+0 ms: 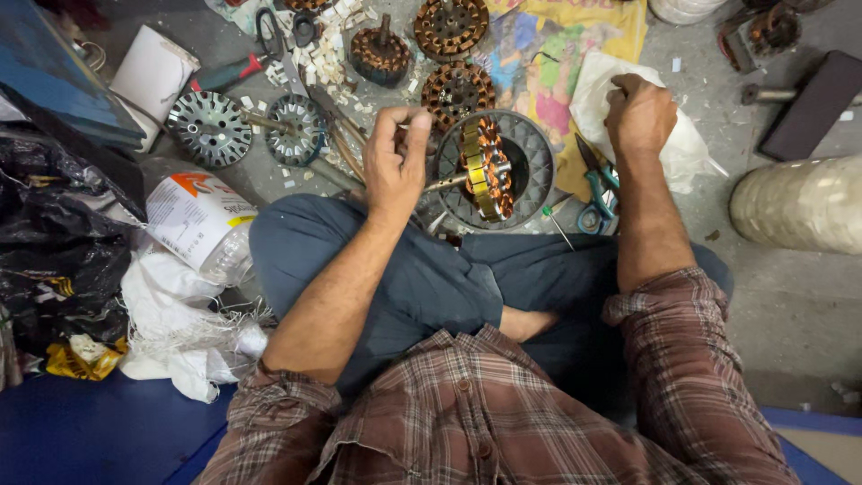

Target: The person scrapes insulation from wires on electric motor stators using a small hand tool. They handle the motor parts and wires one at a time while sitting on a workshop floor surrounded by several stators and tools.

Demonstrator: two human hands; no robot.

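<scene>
While cross-legged: two hands [395, 166] [639, 112], one wound stator [485, 169], three spare stators [452, 27].

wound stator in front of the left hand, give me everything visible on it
The wound stator is a round laminated core seen nearly edge-on, standing upright on its rim. Copper-orange wire coils fill its slots, with yellowish insulation strips between them. A metal shaft runs through its centre toward the left hand, whose fingers are raised beside it; contact is unclear. It sits inside a dark ribbed circular housing on the floor, just ahead of the person's crossed legs.
</scene>
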